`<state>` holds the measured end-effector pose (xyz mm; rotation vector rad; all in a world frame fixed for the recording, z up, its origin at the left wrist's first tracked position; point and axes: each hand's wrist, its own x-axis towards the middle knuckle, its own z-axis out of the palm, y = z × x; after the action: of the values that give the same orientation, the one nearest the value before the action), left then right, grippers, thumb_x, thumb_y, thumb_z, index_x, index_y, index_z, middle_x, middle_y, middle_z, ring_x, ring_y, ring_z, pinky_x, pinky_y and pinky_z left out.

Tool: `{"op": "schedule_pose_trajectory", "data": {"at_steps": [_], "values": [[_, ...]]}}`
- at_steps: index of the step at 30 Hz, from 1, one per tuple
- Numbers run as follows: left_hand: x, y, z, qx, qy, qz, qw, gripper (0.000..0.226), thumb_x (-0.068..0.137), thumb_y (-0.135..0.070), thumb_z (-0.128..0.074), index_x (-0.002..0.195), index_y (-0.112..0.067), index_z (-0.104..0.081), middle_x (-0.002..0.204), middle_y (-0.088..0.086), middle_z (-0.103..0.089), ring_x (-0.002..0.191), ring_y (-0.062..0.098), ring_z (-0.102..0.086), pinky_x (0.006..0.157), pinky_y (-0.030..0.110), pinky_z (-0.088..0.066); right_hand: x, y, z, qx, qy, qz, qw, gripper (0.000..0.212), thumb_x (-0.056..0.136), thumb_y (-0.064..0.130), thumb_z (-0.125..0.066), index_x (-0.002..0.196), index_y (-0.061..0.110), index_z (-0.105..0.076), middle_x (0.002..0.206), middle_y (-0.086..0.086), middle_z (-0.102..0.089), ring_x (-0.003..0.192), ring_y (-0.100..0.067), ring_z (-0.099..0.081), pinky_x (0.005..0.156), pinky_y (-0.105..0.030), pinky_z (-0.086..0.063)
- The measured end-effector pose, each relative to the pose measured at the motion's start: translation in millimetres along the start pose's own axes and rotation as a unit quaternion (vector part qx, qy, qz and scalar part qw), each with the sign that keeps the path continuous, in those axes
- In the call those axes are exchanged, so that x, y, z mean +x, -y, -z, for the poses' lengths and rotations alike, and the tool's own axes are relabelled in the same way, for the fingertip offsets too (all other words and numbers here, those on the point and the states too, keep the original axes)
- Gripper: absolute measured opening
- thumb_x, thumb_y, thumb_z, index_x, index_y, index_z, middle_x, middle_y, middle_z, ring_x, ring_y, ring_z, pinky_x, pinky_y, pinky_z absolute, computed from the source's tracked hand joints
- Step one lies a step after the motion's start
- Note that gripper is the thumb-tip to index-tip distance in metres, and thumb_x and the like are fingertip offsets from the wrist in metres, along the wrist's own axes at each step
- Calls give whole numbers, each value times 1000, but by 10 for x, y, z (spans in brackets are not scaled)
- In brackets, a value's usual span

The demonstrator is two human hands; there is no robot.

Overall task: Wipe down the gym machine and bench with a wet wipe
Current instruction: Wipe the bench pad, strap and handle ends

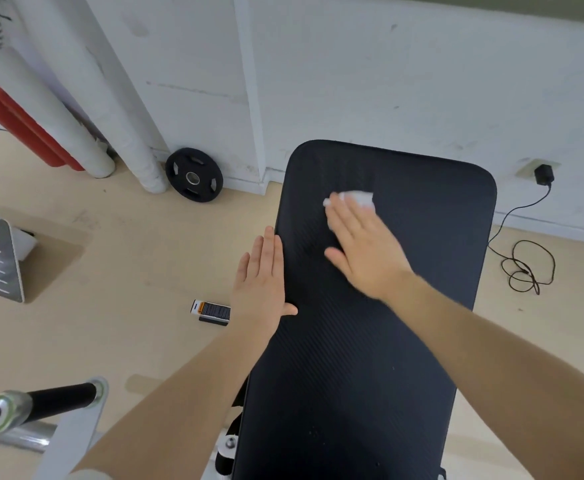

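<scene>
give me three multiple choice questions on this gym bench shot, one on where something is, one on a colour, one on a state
1. Where is the weight plate?
A. on the bench
B. leaning against the wall
C. in the left hand

2. What colour is the bench pad?
A. black
B. red
C. white

3. How is the right hand?
A. clenched in a fist
B. hanging idle
C. flat, pressing the wipe on the pad

Answers: 1 B, it stands on the floor against the wall. 2 A, the pad is black. 3 C, straight fingers cover the wipe.
</scene>
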<state>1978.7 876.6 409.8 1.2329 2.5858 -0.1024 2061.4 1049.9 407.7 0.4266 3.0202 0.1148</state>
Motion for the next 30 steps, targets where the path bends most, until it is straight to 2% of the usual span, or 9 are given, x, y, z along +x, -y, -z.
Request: {"op": "schedule_pose_trajectory", "data": {"at_steps": [3, 5, 9, 15, 19, 21, 23, 26, 30], "values": [[38, -61, 96, -7, -9, -50, 999, 124, 75, -41, -72, 142, -8, 27, 152, 10, 31, 144, 26, 19, 115, 35, 7, -506, 118, -226, 1, 35, 39, 999, 70, 93, 50, -14, 145, 4, -12, 154, -13, -18, 143, -29, -16, 114, -47, -25], [111, -99, 139, -9, -3, -72, 997, 125, 75, -38, -73, 141, -7, 28, 151, 10, 33, 143, 25, 21, 114, 33, 10, -664, 108, -298, 14, 37, 42, 998, 68, 92, 50, -20, 145, 7, -18, 152, -10, -27, 141, -24, -22, 114, -43, -22], [243, -195, 176, -16, 12, -52, 998, 130, 70, -49, -73, 143, -3, 23, 152, 14, 30, 143, 26, 20, 115, 34, 7, -314, -162, -152, -5, -17, -13, 1000, 69, 90, 49, -24, 143, 5, -26, 149, -11, -35, 137, -25, -34, 115, -40, -21], [302, -298, 185, -9, 27, -11, 1000, 131, 69, -43, -76, 142, -1, 24, 152, 15, 29, 144, 29, 17, 117, 34, 2, 383, -458, 220, 52, -65, -84, 993, 68, 93, 48, -15, 149, 10, -5, 158, -6, -5, 146, -24, -3, 118, -38, -2], [269, -344, 215, -6, 29, -2, 1000, 131, 68, -44, -76, 142, -1, 24, 152, 16, 29, 144, 29, 16, 117, 35, -1, 203, -347, 118, 48, -66, -67, 994, 68, 93, 47, -11, 147, 5, -12, 156, -12, -16, 144, -28, -14, 118, -42, -16], [258, -387, 243, -11, 32, 5, 999, 130, 69, -41, -76, 142, -1, 23, 152, 16, 29, 144, 29, 16, 117, 34, -2, -130, -212, -68, 21, -27, -21, 999, 69, 92, 47, -9, 146, 3, -7, 155, -15, -17, 144, -31, -14, 116, -47, -21], [254, -417, 251, -22, 33, 12, 999, 129, 70, -36, -78, 142, -1, 23, 152, 15, 29, 144, 29, 16, 117, 34, -2, -584, -35, -279, 22, 10, 24, 999, 69, 92, 48, -13, 145, 3, -8, 154, -15, -20, 144, -30, -13, 116, -46, -17], [243, -406, 224, -14, 33, 9, 999, 130, 69, -38, -78, 142, 0, 23, 152, 16, 29, 144, 30, 15, 117, 35, -2, -1029, 111, -463, 41, 24, 58, 997, 66, 93, 49, -22, 144, 7, -22, 151, -9, -30, 142, -22, -15, 112, -40, -13], [174, -374, 173, -14, 0, 3, 1000, 128, 72, -41, -75, 142, -2, 24, 152, 15, 29, 144, 28, 16, 117, 34, 0, -608, -224, -280, 11, -5, 12, 1000, 67, 90, 47, -25, 141, 4, -33, 146, -13, -39, 136, -27, -35, 111, -43, -31]]}}
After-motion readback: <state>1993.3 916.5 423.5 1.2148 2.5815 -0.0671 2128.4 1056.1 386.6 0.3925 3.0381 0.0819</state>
